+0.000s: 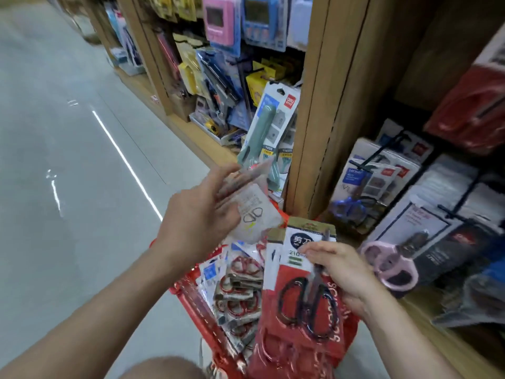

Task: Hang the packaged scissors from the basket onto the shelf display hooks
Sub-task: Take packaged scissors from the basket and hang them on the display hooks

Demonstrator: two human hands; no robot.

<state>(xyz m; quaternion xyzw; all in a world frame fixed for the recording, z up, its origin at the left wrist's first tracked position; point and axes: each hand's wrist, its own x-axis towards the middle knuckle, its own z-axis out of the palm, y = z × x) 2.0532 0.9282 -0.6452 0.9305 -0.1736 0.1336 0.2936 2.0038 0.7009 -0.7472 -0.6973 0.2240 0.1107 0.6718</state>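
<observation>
The left hand (199, 214) is gripping a blurred bunch of clear packets (254, 212) above the red basket (177, 291). The right hand (341, 272) is pinching a red-carded pack of black-handled scissors (300, 310) over it. More scissors packs (237, 291) are lying in the basket, beside the shelf (328, 105).

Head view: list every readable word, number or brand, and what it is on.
"deli": red logo on the green scissors pack on the shelf.
"剪刀", "210": red scissors card in the right hand.
Too blurred: clear packs in the left hand, basket contents, other shelf labels.
</observation>
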